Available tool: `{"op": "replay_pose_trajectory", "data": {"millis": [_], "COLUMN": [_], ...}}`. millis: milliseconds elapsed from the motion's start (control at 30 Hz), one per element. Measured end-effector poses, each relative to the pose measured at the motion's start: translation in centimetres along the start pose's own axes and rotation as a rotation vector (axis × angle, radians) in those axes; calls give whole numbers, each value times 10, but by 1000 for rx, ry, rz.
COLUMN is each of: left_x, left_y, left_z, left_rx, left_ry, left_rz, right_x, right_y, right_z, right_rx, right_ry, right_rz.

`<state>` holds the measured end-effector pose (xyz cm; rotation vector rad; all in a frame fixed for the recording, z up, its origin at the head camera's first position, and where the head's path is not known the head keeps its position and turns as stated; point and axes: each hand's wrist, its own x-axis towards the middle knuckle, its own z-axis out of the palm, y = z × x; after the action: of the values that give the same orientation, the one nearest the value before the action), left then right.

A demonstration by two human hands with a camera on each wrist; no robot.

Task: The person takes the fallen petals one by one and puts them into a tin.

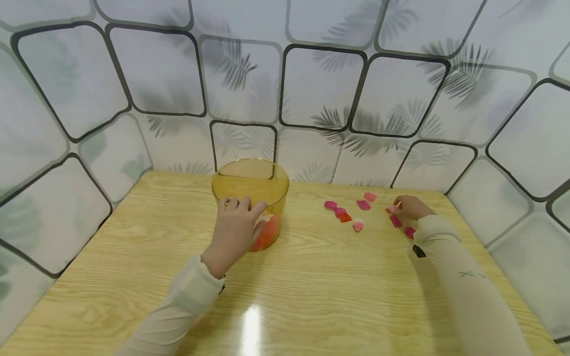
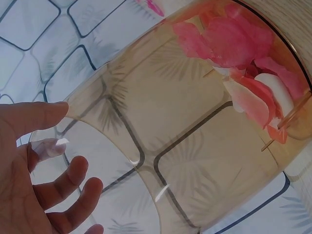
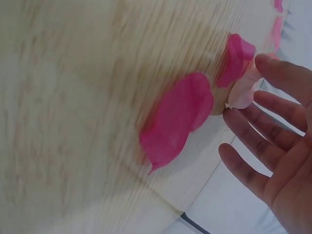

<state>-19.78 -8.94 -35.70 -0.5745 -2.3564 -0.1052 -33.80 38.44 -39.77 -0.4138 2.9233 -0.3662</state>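
Observation:
My left hand (image 1: 236,228) holds the near rim of a clear amber container (image 1: 278,198), its fingers over the edge and its thumb outside. The container stands upright in the head view. Pink, red and whitish petals (image 2: 239,41) lie at its bottom, partly covered by the hand in the head view. On the right, my right hand (image 1: 410,206) reaches down to a pale pink petal (image 3: 242,91). Its thumb and fingers are spread around that petal, with a gap between their tips. Beside it lie two magenta petals (image 3: 178,117).
Several loose petals lie between the hands, among them a magenta one (image 1: 330,205), an orange-red one (image 1: 345,217) and a pale pink one (image 1: 358,226). They rest on a light wooden table (image 1: 311,287). Patterned white wall panels (image 1: 325,89) enclose its back and sides.

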Motion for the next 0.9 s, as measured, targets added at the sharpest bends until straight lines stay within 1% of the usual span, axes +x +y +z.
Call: {"op": "replay_pose_trajectory", "data": {"millis": [233, 400, 600, 700, 800, 900], "left_x": [0, 0, 0, 0, 0, -1], "left_y": [1, 1, 1, 1, 0, -1], "left_z": [-1, 0, 1, 0, -1, -1], "left_rx": [-1, 11, 12, 9, 3, 10], "left_ry": [-2, -3, 4, 2, -7, -15], "left_rz": [-4, 0, 2, 3, 4, 3], "right_x": [1, 0, 0, 0, 1, 6], "right_y": [-3, -5, -1, -3, -11, -33], "right_z": [3, 6, 9, 6, -3, -16], "right_rx": [-6, -15, -15, -7, -9, -29], "right_ry": [79, 99, 115, 136, 171, 208], "right_rz": [-21, -18, 5, -16, -49, -91]}}
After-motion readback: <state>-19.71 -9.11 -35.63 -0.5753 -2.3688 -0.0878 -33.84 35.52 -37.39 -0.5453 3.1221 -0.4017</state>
